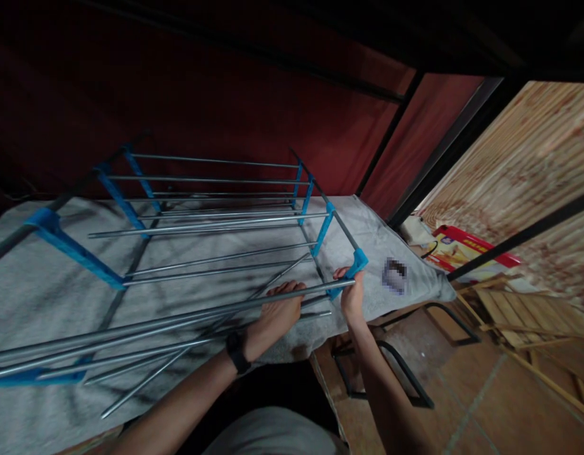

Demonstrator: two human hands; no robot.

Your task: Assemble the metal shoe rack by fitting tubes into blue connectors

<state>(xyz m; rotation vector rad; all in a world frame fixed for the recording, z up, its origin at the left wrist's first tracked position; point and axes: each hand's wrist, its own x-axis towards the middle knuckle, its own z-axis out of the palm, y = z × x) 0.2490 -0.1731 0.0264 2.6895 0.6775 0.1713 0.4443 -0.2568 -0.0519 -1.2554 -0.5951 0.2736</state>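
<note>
A shelf rack of thin metal rods and blue plastic side brackets (211, 221) lies on its side on a grey blanket (45, 284). My left hand (277, 313), with a black watch on the wrist, wraps around the nearest metal rod (178, 318). My right hand (351, 294) grips the blue corner connector (357, 262) at that rod's right end. One loose rod (192, 344) lies diagonally on the blanket under the rack.
A dark red wall stands behind the rack. A black metal frame (401, 373) sits on the tiled floor at the right. A red and yellow box (467, 253) and wooden slats (533, 316) lie further right, by a wood-patterned wall.
</note>
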